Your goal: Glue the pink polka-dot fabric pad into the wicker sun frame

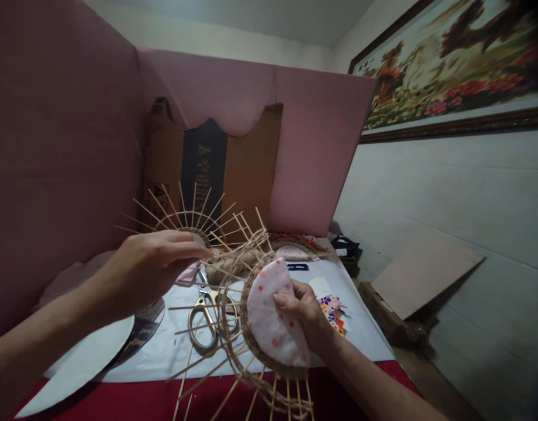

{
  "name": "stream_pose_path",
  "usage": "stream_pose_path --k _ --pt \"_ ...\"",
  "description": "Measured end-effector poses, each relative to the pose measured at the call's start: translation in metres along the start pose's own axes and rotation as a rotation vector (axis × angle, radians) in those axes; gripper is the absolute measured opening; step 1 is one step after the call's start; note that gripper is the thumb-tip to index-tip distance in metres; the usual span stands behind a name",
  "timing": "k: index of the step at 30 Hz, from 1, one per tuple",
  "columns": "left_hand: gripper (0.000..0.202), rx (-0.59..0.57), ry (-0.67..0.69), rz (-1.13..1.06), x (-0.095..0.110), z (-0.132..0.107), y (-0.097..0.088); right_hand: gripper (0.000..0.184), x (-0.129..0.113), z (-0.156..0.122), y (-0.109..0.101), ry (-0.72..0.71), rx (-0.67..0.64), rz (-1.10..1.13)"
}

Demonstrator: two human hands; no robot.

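My right hand (304, 310) grips a round woven base padded with floral pink cloth (269, 318), thin wooden spokes (234, 362) radiating from it. The thumb presses on the cloth and the piece stands tilted on its edge over the table. My left hand (157, 263) reaches across with fingers pinched together at the tips of the upper spokes, next to a strand of twine (234, 257). What the fingers pinch is too thin to name. A second spoked woven piece (188, 219) stands behind my left hand.
Gold-handled scissors (205, 318) lie on a white sheet (164, 351) over a red tablecloth (133, 400). Coloured cloth scraps (333, 310) lie to the right. A pink board (313, 152) and cardboard (247, 169) stand behind. A white wall with a framed picture (453, 64) is at right.
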State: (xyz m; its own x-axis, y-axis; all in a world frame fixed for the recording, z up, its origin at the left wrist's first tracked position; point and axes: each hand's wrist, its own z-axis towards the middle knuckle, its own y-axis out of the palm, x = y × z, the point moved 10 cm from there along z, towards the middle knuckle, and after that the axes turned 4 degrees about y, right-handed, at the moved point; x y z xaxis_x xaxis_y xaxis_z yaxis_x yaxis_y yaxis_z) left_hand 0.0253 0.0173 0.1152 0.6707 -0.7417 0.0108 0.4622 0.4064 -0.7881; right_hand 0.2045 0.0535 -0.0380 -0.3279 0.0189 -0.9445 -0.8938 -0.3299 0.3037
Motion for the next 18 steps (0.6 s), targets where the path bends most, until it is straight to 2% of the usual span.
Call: stream_pose_path --k 2,5,7,10,14,18 --pt "0.021 -0.051 -0.085 -0.127 -0.013 0.003 0.007 0.025 0.000 0.000 0.000 -0.006 0.001 0.002" --pt "0.017 -0.099 -0.291 -0.436 -0.039 0.003 0.022 0.025 0.000 0.000 0.000 -0.005 -0.003 0.007" --pt "0.017 -0.107 -0.407 -0.622 -0.053 0.001 0.030 0.025 -0.001 0.001 0.000 0.000 -0.002 0.008" --pt "0.017 -0.099 -0.521 -0.784 -0.069 -0.003 0.039 0.025 -0.002 0.000 0.001 0.000 0.002 0.015" --pt "0.015 -0.133 -0.566 -0.815 -0.076 -0.013 0.056 0.025 -0.001 -0.002 0.001 0.015 0.014 0.021" --pt "0.017 -0.271 -0.454 -0.780 -0.057 -0.022 0.077 0.026 0.000 -0.002 -0.001 0.024 0.031 0.019"
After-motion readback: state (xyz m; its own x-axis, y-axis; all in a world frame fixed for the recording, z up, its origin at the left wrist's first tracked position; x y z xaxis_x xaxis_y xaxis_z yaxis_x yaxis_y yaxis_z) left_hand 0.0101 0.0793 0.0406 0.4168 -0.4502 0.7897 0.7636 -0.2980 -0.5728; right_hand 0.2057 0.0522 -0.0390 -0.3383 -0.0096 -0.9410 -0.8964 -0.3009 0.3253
